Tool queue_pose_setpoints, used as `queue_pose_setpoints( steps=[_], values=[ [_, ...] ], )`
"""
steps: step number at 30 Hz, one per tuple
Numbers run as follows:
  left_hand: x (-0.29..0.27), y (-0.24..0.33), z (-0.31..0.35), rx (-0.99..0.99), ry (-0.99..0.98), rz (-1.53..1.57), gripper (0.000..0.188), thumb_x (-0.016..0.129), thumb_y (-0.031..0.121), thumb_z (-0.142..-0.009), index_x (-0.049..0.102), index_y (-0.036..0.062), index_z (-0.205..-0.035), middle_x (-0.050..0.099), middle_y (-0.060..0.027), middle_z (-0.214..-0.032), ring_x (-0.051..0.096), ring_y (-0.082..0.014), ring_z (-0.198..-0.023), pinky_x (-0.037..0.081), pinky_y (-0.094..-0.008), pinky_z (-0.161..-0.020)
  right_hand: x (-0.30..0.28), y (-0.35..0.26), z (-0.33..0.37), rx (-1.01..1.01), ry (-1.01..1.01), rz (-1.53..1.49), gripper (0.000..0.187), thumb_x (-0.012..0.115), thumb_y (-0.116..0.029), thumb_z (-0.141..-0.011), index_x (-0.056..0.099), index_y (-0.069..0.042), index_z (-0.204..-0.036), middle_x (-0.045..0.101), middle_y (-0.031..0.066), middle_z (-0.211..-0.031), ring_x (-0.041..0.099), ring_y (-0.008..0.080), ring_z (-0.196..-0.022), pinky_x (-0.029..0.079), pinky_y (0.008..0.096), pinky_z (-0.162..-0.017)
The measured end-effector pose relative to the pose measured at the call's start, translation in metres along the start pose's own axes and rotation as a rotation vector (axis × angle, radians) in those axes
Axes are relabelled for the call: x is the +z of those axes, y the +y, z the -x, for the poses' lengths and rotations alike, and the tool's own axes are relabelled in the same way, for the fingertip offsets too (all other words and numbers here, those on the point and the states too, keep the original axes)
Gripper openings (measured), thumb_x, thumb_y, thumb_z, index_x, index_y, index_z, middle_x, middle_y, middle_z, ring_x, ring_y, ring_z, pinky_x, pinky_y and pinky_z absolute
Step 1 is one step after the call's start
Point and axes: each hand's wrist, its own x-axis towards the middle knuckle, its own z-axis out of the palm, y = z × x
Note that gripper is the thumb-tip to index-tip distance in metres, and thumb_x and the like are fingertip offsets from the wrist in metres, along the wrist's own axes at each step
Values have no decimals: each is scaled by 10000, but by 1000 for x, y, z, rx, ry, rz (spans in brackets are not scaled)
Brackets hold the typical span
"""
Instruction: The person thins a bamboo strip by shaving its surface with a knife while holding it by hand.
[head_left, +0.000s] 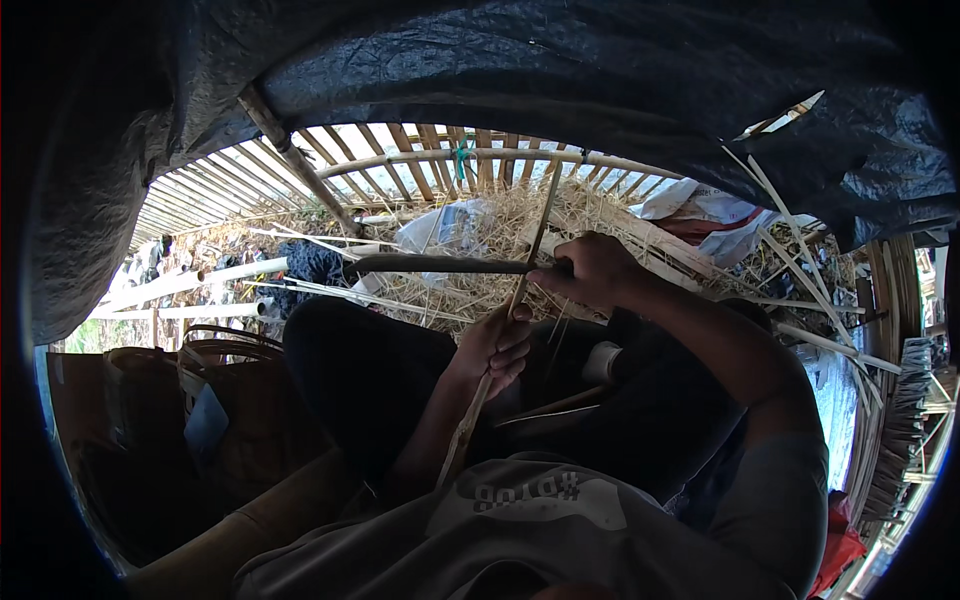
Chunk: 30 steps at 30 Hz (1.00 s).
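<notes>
My left hand (494,352) is closed around a long, thin bamboo strip (545,215), which slants from my lap up past both hands. In my right hand (592,272) is the handle of a large knife (440,264), gripped with the fingers wrapped round it. Its long dark blade points left and crosses the strip just above my left hand, touching or nearly touching it. The strip's lower end (462,440) runs down beside my left forearm against my shirt. Most of the knife's handle is hidden by my right fingers.
A heap of pale shavings (500,260) lies beyond my legs, with loose strips around it. White sacks (690,210) rest at the far right. Woven baskets (230,400) and a thick bamboo pole (260,510) are at the left. A slatted fence (400,160) stands behind, under dark sheeting (600,70).
</notes>
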Motion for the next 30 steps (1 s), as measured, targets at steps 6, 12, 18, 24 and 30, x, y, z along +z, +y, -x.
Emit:
queue_pose_setpoints(
  steps=[6, 12, 18, 24, 30],
  values=[
    [-12, 2, -5, 10, 102, -130, 306, 322, 372, -1080, 482, 138, -965, 326, 96, -570, 301, -15, -389, 277, -180, -330, 5, 13, -20, -86, 1, 147, 701, 587, -727, -806, 669, -37, -708, 596, 142, -583, 650, 339, -626, 509, 455, -633],
    [4, -6, 10, -41, 137, -243, 324, 312, 390, -1081, 480, 146, -950, 307, 88, -523, 275, -29, -350, 229, -196, -329, -32, 74, -60, 269, 125, 319, 784, 471, -742, -869, 689, 2, -752, 676, 182, -707, 703, 339, -709, 554, 467, -673],
    [24, 12, 10, 61, 206, -307, 384, 291, 368, -1087, 492, 111, -886, 349, 56, -509, 284, -63, -321, 254, -224, -315, -60, 205, -30, 608, 319, 251, 685, 546, -658, -883, 700, -14, -1056, 714, 231, -928, 709, 367, -888, 550, 434, -789],
    [7, -7, -10, 101, 318, -591, 389, 312, 354, -1084, 505, 67, -905, 348, 50, -512, 309, -63, -326, 280, -227, -302, -73, 118, -19, 632, 149, -57, 803, 501, -730, -869, 676, 42, -734, 672, 205, -675, 709, 326, -756, 533, 432, -723],
    [5, -6, -9, 82, 329, -556, 400, 310, 344, -1084, 510, 61, -883, 367, 35, -509, 321, -74, -326, 288, -238, -306, -35, 29, 0, 370, 12, -212, 715, 569, -676, -873, 619, 0, -643, 591, 115, -559, 625, 198, -586, 478, 398, -605]
  ],
)
